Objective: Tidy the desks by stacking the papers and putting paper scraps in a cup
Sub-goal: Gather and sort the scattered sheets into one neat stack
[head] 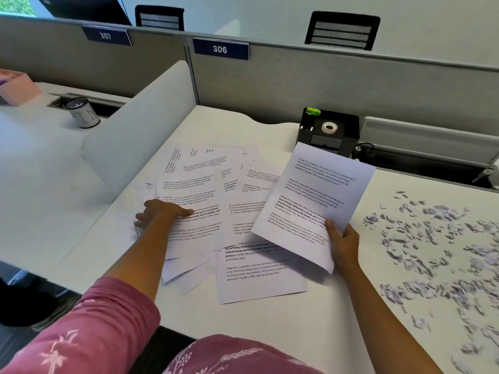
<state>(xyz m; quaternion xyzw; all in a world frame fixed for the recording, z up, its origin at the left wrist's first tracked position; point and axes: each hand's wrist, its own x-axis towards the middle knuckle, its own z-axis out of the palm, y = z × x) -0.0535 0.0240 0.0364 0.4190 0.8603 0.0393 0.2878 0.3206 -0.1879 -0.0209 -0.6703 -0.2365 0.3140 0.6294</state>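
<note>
Printed papers (216, 201) lie fanned and overlapping at the centre of the frame on the white surface (270, 325). Most sheets are partly covered by others, so only strips of text show; the readable lines repeat "Village life is a peaceful, close-knit..." with a bold passage, "Defined by a slower pace. It is centered around strong community bonds, local traditions". The smaller print higher up is too blurred to read.

The left hand (159, 213) reaches to the left edge of the pile, its thumb lying on a sheet and its fingers curled at the pile's edge; whether they go under the paper is hidden. The right hand (343, 242) pinches the lower corner of one sheet (313, 201), held tilted above the pile, thumb on top and fingers behind it.

Scraps (437, 247) are strewn over the right of the surface, smeared by blur and cut off at the frame's right edge.

A black box (345, 130) carrying a tape roll (329, 127) stands behind the held sheet, which covers its lower front. At upper left, beyond a divider (135, 136), a cup (82, 112) stands on the next desk; its markings are unreadable. The partition signs read "306" (220, 49) and "307" (105, 35).
</note>
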